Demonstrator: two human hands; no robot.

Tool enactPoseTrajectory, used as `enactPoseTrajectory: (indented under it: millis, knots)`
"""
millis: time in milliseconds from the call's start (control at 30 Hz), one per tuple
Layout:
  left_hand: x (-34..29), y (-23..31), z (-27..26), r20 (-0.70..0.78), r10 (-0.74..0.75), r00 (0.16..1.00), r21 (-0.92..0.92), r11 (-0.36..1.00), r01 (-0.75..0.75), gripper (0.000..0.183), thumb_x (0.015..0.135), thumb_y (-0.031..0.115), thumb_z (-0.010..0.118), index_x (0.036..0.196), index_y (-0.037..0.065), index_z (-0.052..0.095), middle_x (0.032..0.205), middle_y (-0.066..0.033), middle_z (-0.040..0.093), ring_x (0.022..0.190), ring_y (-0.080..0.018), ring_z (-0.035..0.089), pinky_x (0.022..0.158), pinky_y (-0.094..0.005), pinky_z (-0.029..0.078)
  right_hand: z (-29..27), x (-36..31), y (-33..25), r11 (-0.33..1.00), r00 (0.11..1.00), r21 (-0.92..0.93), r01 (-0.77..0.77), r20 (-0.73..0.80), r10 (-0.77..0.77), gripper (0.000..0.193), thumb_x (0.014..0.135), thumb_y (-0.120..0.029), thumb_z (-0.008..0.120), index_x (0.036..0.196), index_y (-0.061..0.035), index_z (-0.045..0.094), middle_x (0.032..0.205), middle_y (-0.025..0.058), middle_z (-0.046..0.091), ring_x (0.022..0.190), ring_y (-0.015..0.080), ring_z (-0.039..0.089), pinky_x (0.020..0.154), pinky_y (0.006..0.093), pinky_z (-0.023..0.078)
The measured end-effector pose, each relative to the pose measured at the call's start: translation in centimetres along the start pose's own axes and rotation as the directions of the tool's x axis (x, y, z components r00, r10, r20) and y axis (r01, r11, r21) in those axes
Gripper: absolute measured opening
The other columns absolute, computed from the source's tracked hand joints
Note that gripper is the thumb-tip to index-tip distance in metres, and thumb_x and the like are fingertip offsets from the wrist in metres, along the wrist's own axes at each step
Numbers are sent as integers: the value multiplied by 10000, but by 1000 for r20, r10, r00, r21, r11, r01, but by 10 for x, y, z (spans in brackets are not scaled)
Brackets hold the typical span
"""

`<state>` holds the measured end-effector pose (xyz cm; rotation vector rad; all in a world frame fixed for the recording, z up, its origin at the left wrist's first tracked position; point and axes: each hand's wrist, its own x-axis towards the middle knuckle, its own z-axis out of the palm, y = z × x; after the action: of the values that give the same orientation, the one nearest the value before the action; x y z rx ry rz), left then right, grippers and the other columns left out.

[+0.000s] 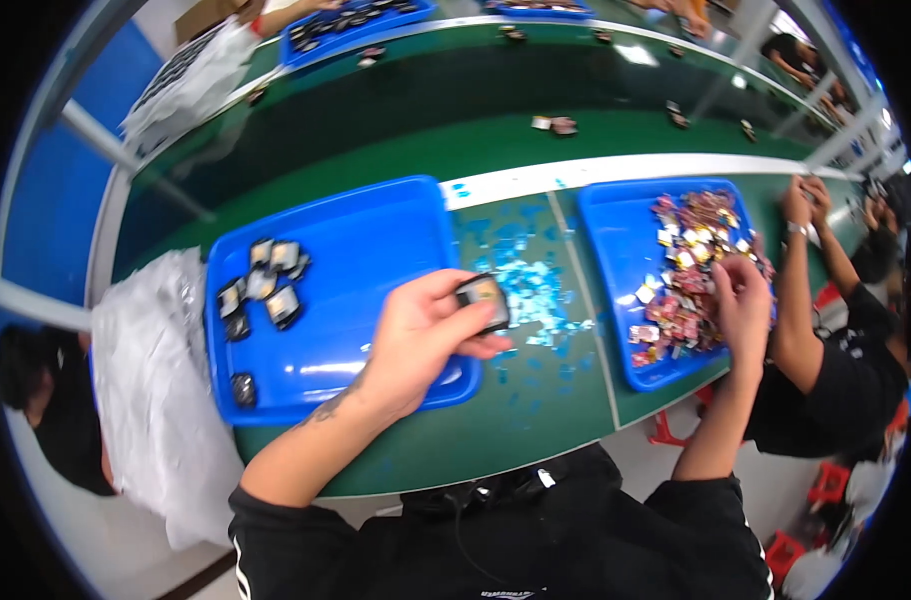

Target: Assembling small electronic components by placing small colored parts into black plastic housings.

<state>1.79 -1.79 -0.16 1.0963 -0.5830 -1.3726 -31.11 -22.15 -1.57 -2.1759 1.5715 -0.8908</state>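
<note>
My left hand (426, 330) grips a small black square case (484, 300) with a gold-grey face, thumb on its near side. It is held above the green table, between two blue trays. Over the right blue tray (616, 352), my right hand (744, 305) has its fingers curled together at the pile of small pink and gold pieces (688, 290). Whatever those fingers hold is too small to make out. Several similar black cases (284, 304) lie loosely at the left side of the left blue tray (346, 385).
Shiny blue scraps (538, 295) are scattered on the green table (506, 430). A white plastic bag (161, 390) hangs beside the left tray. Past a white rail (516, 182), a green conveyor belt (416, 120) carries small pieces. Co-workers' arms (798, 290) are close on the right.
</note>
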Motion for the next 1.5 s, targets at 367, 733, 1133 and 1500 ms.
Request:
enactPoseTrajectory:
  millis: [367, 733, 1133, 1500]
  knots:
    - [-10, -1, -9, -90, 86, 992, -25, 996, -88, 246, 998, 97, 489, 1229, 43, 555, 1025, -108, 626, 758, -129, 614, 630, -241, 518, -6, 0, -30, 949, 956, -165, 269, -73, -284, 49, 883, -28, 648, 901, 0, 611, 846, 79, 626, 741, 114, 596, 630, 264, 472]
    - [-11, -3, -11, 24, 102, 995, 152, 983, -104, 112, 943, 93, 600, 981, -10, 622, 957, -85, 634, 711, -122, 598, 613, -257, 484, -22, 12, -28, 830, 991, 557, -16, 118, -61, 86, 851, -17, 677, 936, -5, 668, 788, 23, 623, 656, 55, 556, 596, 238, 451]
    - [-12, -5, -2, 11, 135, 991, 170, 976, -135, 39, 901, 49, 614, 909, 14, 601, 998, -93, 644, 711, -108, 594, 628, -247, 482, 28, 2, -56, 848, 791, 1, 530, 360, -495, 161, 788, -35, 704, 942, -12, 667, 892, 128, 608, 841, 290, 608, 759, 369, 496]
    - [-12, -2, -4, -22, 118, 993, 189, 976, -111, 220, 971, 134, 568, 1028, -30, 703, 793, -35, 628, 700, -72, 569, 646, -222, 460, 34, -4, -51, 893, 842, -30, 449, 348, -412, 183, 756, -32, 711, 921, -17, 632, 923, 153, 592, 929, 360, 575, 821, 426, 481]
